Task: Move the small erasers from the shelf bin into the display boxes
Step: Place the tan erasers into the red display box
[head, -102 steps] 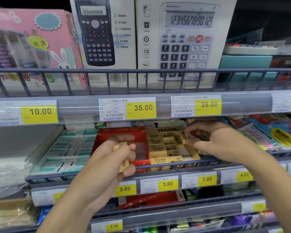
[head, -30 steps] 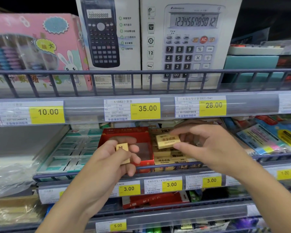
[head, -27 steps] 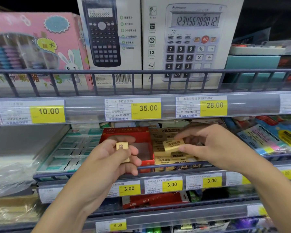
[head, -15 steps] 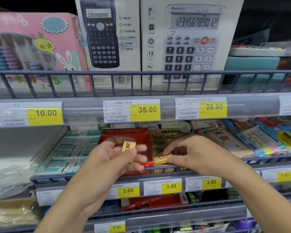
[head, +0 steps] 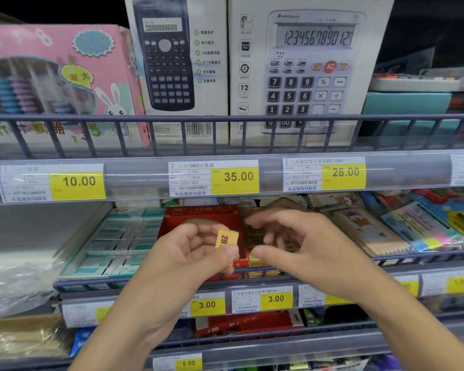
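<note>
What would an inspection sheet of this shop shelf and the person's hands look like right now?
Surface: wire-fronted middle shelf.
Job's things: yellow eraser marked 2B; red display box; yellow display box beside it.
Clutter: teal packs, notebooks.
Grips: left hand pinches the eraser; right hand blurred over the yellow box, fingers spread.
Cables: nothing seen.
Surroundings: calculator boxes above; price tags.

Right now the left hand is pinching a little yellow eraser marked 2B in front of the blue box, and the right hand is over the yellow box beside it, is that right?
Not quite: the box behind the eraser is red, not blue, as the head view shows. The left hand does pinch the 2B eraser, and the right hand is over the yellow box beside it.
</note>
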The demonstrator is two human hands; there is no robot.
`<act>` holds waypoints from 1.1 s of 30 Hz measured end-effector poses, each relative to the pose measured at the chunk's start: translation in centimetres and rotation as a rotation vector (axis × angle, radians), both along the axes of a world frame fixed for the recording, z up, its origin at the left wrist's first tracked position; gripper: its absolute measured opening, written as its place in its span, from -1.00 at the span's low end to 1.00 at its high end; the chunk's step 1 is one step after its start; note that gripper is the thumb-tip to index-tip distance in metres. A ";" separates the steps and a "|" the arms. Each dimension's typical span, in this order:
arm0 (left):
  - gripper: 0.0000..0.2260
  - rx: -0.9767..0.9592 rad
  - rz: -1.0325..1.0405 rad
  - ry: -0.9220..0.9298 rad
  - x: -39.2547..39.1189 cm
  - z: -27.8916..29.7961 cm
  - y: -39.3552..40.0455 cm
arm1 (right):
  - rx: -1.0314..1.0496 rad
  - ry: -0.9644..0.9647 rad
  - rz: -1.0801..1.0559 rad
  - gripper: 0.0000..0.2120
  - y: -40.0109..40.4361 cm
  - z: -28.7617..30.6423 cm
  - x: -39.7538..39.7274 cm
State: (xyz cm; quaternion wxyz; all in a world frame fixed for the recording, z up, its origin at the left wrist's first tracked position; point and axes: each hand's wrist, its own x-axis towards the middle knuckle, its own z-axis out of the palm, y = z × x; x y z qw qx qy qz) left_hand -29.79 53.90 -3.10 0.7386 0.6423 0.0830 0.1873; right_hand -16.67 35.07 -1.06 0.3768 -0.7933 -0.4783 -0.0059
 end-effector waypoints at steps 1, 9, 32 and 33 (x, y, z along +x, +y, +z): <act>-0.59 -0.023 0.006 -0.007 0.2 0.0 -0.2 | 0.047 -0.082 0.037 -0.56 0.1 -0.1 -0.8; -0.51 0.032 -0.003 -0.032 1.2 0.3 -2.0 | 0.226 -0.305 0.147 -0.60 0.3 -0.1 -2.2; -0.70 1.637 0.207 -0.119 3.3 -3.2 -2.3 | -0.563 -0.004 -0.098 -0.73 -5.8 1.6 6.3; -0.70 1.638 0.210 -0.117 3.3 -3.3 -2.3 | -0.574 0.000 -0.096 -0.75 -5.8 1.7 6.3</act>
